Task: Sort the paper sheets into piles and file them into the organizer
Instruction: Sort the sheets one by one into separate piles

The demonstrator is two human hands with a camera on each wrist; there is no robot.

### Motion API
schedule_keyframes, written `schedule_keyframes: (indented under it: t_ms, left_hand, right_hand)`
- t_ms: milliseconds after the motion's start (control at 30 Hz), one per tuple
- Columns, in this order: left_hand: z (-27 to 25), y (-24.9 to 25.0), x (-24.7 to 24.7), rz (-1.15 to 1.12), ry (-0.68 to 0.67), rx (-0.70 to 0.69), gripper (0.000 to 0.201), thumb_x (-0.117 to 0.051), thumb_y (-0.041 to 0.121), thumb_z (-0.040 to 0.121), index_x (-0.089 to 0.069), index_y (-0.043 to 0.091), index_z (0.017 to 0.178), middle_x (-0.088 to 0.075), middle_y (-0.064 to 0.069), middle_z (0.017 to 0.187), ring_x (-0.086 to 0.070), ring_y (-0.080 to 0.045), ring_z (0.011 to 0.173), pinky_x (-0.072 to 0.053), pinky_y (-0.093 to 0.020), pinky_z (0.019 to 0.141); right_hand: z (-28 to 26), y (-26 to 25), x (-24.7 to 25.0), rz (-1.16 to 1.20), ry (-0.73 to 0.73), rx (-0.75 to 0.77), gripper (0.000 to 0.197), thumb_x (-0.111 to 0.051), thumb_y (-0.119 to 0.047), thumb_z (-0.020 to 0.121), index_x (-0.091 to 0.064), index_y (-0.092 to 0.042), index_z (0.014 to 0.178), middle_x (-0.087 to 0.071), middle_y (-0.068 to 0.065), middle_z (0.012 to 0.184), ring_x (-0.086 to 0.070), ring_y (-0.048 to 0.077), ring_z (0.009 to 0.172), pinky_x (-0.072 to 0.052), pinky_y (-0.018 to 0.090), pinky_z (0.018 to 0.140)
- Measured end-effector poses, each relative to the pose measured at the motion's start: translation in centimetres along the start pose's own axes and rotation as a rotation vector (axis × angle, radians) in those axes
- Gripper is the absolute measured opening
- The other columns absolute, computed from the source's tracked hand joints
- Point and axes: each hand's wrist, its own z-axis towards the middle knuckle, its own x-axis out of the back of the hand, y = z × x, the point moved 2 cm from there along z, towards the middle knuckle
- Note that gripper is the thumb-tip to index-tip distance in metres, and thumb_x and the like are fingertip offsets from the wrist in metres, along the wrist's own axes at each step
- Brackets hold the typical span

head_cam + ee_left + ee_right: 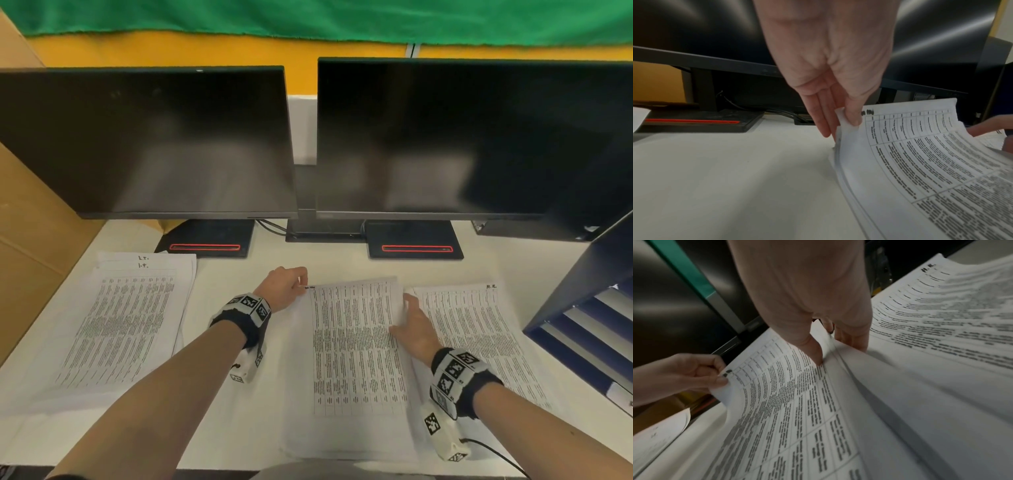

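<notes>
Three piles of printed table sheets lie on the white desk: a left pile, a middle pile and a right pile. My left hand pinches the far left corner of the middle pile's top sheets between thumb and fingers and lifts it. My right hand grips the right edge of the same sheets, thumb on top, fingers underneath. The dark blue organizer with slanted shelves stands at the right edge.
Two black monitors on stands with red stripes fill the back of the desk. A cardboard box stands at the left. Cables run between the monitor stands.
</notes>
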Motion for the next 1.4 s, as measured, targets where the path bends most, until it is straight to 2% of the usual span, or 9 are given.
schedule_keyframes:
  t_ms: [167,267,367,633,767,1033,1233,1300,1400]
  left_hand:
    - [-0.5,0.1,0.3,-0.072,0.099,-0.057,0.008,-0.052,0.018,0.094,-0.057,0.013,0.096,-0.052,-0.004,0.11,-0.051,-0.018,0.095,-0.038,-0.026,0.083]
    - [-1.2,-0.1,0.7,-0.322,0.197,0.025,0.003,-0.049,0.016,0.095,-0.047,0.016,0.097,-0.056,-0.003,0.088,-0.052,-0.019,0.076,-0.037,-0.025,0.066]
    - [-2.2,-1.2,0.8,-0.462,0.047,0.057,0.02,-0.058,0.01,0.09,-0.046,0.019,0.103,-0.058,-0.002,0.087,-0.055,-0.016,0.071,-0.044,-0.022,0.064]
    - [-3.4,-8.7,6.0,-0.107,-0.104,0.269,0.023,-0.045,-0.003,0.089,-0.059,0.001,0.106,-0.058,-0.016,0.111,-0.057,-0.033,0.104,-0.043,-0.031,0.078]
    - [-4.6,-12.3,7.3,0.078,-0.171,0.415,0.029,-0.041,0.002,0.094,-0.056,0.0,0.119,-0.054,-0.017,0.128,-0.052,-0.033,0.117,-0.044,-0.034,0.092]
    - [-5.2,-14.8,7.7,0.269,-0.158,0.538,0.037,-0.038,0.01,0.098,-0.048,0.005,0.133,-0.045,-0.012,0.142,-0.043,-0.029,0.131,-0.032,-0.035,0.109]
    - [-4.7,-13.9,7.5,0.336,-0.089,0.663,0.044,-0.049,0.015,0.092,-0.037,0.01,0.134,-0.043,-0.015,0.135,-0.045,-0.033,0.123,-0.04,-0.045,0.101]
    - [-3.9,-11.8,7.1,0.367,0.045,0.577,0.05,-0.052,0.012,0.087,-0.036,0.015,0.135,-0.041,-0.013,0.134,-0.043,-0.032,0.123,-0.038,-0.047,0.1]
    - [-2.2,-6.1,5.5,0.249,0.31,0.186,0.032,-0.047,0.011,0.09,-0.054,0.019,0.121,-0.053,-0.007,0.118,-0.053,-0.024,0.107,-0.046,-0.04,0.094]
  right_hand:
    - [-0.3,0.1,0.7,0.089,-0.011,-0.004,0.066,-0.034,0.01,0.087,-0.018,-0.019,0.144,-0.05,0.011,0.129,-0.055,0.025,0.102,-0.049,0.034,0.083]
    - [-0.6,0.1,0.8,0.095,-0.021,0.01,0.063,-0.032,0.009,0.088,-0.02,-0.018,0.144,-0.053,0.009,0.123,-0.055,0.024,0.099,-0.047,0.035,0.085]
    - [-0.9,-0.1,0.8,0.112,-0.036,0.001,0.056,-0.04,-0.004,0.093,-0.021,-0.018,0.143,-0.053,0.008,0.122,-0.051,0.02,0.094,-0.039,0.027,0.081]
    - [0.4,-0.1,0.3,-0.284,-0.004,-0.009,0.065,-0.053,-0.023,0.088,-0.014,-0.026,0.14,-0.051,0.013,0.116,-0.058,0.028,0.085,-0.049,0.035,0.071]
    - [0.4,-2.0,0.4,-0.503,0.18,0.181,0.048,-0.06,-0.017,0.082,-0.033,-0.016,0.123,-0.04,0.01,0.115,-0.05,0.025,0.089,-0.051,0.037,0.062]
    - [2.2,-3.9,-0.3,-0.635,0.136,0.416,0.063,-0.062,-0.031,0.084,-0.032,-0.029,0.14,-0.036,0.01,0.13,-0.04,0.025,0.113,-0.047,0.042,0.087]
    - [2.7,-5.3,-0.1,-0.563,0.274,0.65,0.012,-0.067,-0.02,0.081,-0.068,-0.025,0.092,-0.051,0.005,0.105,-0.046,0.025,0.099,-0.038,0.037,0.078]
    - [2.3,-5.3,0.2,-0.563,0.314,0.728,0.003,-0.07,-0.022,0.079,-0.068,-0.023,0.08,-0.051,0.002,0.093,-0.047,0.022,0.088,-0.034,0.032,0.072]
    - [1.4,-4.7,0.5,-0.572,0.287,0.782,0.007,-0.067,-0.021,0.081,-0.064,-0.023,0.076,-0.054,-0.004,0.084,-0.048,0.019,0.079,-0.032,0.031,0.071]
